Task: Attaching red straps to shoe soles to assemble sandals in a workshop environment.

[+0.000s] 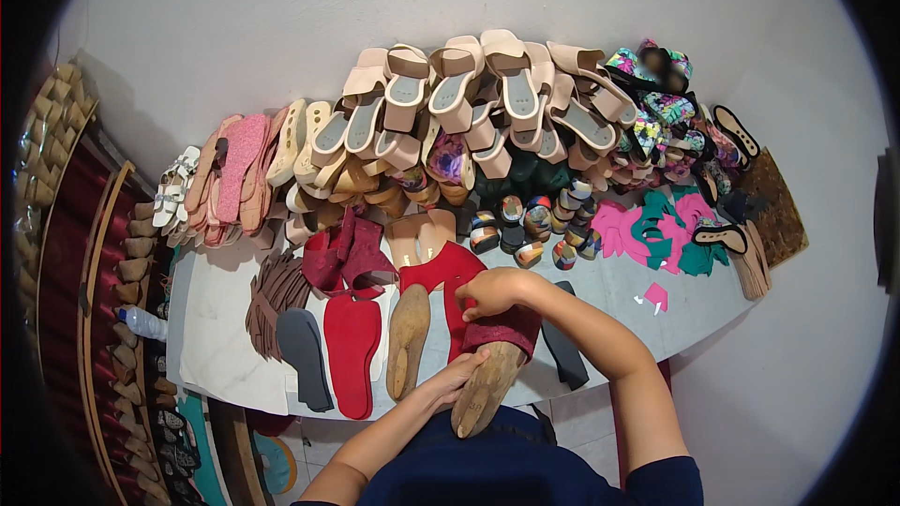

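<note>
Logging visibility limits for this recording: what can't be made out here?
In the head view:
Left hand: fingers mostly hidden beneath the wooden last.
Dark sole: middle covered by the right forearm.
Dark object at far right: cut off by the lens rim.
Print on the beige insoles: too small to read.

On tbl (605, 323): last (409, 342) R of soles (352, 356), sandal pile (514, 89) behind, scraps (621, 232) R.

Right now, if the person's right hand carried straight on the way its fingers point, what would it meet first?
The right hand would probably meet the bright red piece just to its left first, with a bare wooden last beyond; depth is unclear.
</note>
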A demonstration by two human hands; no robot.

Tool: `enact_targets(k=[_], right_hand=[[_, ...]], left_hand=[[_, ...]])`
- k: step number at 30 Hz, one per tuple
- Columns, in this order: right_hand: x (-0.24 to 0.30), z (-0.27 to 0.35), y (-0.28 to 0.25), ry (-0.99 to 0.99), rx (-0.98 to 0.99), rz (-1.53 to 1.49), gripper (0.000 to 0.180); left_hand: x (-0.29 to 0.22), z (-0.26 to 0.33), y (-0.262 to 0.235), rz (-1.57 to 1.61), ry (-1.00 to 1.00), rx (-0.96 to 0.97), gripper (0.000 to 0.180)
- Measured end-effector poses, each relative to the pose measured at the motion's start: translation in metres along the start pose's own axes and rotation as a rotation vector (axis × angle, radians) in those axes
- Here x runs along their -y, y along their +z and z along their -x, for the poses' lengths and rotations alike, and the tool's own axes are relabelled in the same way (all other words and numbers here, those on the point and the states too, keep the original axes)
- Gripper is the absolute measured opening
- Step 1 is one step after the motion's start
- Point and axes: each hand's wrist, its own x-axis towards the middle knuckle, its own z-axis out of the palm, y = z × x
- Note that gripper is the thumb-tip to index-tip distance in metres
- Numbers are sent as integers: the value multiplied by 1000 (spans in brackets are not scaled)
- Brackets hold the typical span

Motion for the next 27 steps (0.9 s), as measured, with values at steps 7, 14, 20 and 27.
enact_targets(k=[7,14,20,27], right_hand=[[-16,-26,9,-162,105,-77,24],[-28,-21,20,-77,258,-123,31],[-23,-9,23,-32,180,-134,51],[-12,-9,26,-25,102,-55,59]], left_hand=[[0,6,-1,17,12,21,68],[7,1,4,34,90,-67,83],[2,4,14,52,90,-49,90],[10,4,4,65,163,4,97]])
